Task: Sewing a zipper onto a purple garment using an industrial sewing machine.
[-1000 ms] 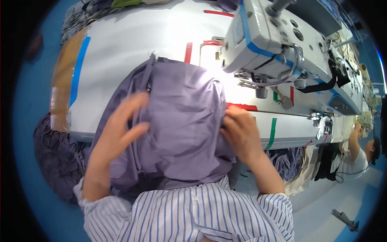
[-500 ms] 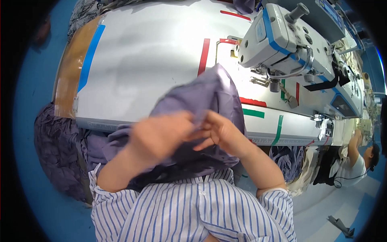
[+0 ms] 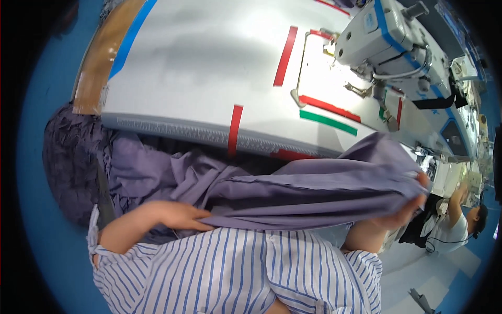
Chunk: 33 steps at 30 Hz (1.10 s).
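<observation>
A long piece of purple cloth (image 3: 314,191) is stretched across my lap, in front of the table's near edge, with a seam running along it. My right hand (image 3: 402,212), out to the right, grips its far end, and folds of cloth partly cover the fingers. Close to my body on the left, my left hand (image 3: 183,215) pinches the cloth's lower edge. More of the same cloth bunches up beyond the left hand, below the table edge.
A white sewing machine (image 3: 387,47) with blue trim stands on the white table (image 3: 209,63) at the upper right. Red tape (image 3: 285,56) and green tape (image 3: 328,123) mark the tabletop. A dark purple heap (image 3: 70,162) lies at left. Another person (image 3: 455,225) sits far right.
The cloth has come off the tabletop and is now drawn out sideways over my lap. My hands, close together before, have parted: the right went far right, the left lower and slightly left.
</observation>
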{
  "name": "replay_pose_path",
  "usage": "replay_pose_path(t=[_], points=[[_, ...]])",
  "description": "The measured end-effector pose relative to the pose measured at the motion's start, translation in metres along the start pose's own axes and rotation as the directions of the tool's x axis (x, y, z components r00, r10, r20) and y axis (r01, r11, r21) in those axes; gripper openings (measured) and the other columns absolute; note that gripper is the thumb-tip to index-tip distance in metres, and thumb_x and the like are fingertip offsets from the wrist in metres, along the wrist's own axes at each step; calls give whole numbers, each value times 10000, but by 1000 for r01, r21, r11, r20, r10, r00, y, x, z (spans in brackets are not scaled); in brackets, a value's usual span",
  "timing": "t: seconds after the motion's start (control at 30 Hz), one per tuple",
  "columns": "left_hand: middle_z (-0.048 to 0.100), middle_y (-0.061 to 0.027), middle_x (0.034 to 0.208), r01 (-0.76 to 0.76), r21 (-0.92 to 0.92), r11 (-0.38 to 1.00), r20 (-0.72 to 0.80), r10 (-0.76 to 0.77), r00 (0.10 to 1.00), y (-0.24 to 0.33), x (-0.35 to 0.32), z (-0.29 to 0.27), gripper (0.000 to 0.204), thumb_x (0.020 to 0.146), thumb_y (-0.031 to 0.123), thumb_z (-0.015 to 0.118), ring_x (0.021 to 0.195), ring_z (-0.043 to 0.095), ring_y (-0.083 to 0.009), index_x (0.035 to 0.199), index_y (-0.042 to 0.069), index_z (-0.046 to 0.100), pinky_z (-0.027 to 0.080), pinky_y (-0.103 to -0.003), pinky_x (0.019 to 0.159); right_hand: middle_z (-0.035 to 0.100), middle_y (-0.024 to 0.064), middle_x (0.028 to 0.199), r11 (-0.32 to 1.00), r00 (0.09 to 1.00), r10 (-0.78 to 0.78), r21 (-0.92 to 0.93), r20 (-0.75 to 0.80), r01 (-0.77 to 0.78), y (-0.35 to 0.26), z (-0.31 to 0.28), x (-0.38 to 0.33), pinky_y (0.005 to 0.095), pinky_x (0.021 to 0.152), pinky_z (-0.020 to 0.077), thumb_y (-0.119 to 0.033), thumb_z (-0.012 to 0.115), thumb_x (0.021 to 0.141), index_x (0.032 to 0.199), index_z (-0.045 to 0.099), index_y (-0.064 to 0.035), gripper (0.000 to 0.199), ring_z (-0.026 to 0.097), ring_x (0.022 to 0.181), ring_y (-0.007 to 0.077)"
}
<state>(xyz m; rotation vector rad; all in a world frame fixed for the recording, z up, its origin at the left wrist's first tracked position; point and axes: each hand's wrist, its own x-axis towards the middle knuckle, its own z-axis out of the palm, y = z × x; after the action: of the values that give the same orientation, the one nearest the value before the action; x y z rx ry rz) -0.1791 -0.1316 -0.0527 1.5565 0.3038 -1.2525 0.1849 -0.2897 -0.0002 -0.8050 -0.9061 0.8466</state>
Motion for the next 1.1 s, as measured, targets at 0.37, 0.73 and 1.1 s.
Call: replay_pose_path(t=[0.37, 0.73, 1.1], points=[[531, -177, 1335, -254, 359, 898, -702, 439, 561, -20, 15, -2, 600, 788, 131, 708, 1257, 492, -343, 1343, 63, 490, 407, -382, 1040, 622, 148, 1189, 964, 998, 57, -262, 14, -51, -15, -11, -19, 401, 981, 458, -243, 530, 974, 1193, 595, 39, 363, 594, 1119, 264], [659, -100, 1060, -448, 118, 886, -955, -22, -295, -33, -140, -25, 378, 977, 249, 389, 1014, 617, -204, 1120, 5, 640, 477, -320, 925, 606, 136, 1199, 984, 999, -18, -175, 44, 26, -27, -13, -31, 417, 970, 466, -153, 562, 962, 1207, 580, 9, 294, 577, 1138, 263], [617, -175, 961, 704, -229, 672, -958, -28, -285, -32, -258, 163, 262, 805, 130, 614, 840, 629, -261, 1003, -41, 616, 509, -405, 726, 596, 87, 1207, 966, 903, 258, -123, 343, -229, 33, 32, -13, 331, 968, 447, -133, 593, 965, 1314, 503, -15, 379, 538, 1114, 173]])
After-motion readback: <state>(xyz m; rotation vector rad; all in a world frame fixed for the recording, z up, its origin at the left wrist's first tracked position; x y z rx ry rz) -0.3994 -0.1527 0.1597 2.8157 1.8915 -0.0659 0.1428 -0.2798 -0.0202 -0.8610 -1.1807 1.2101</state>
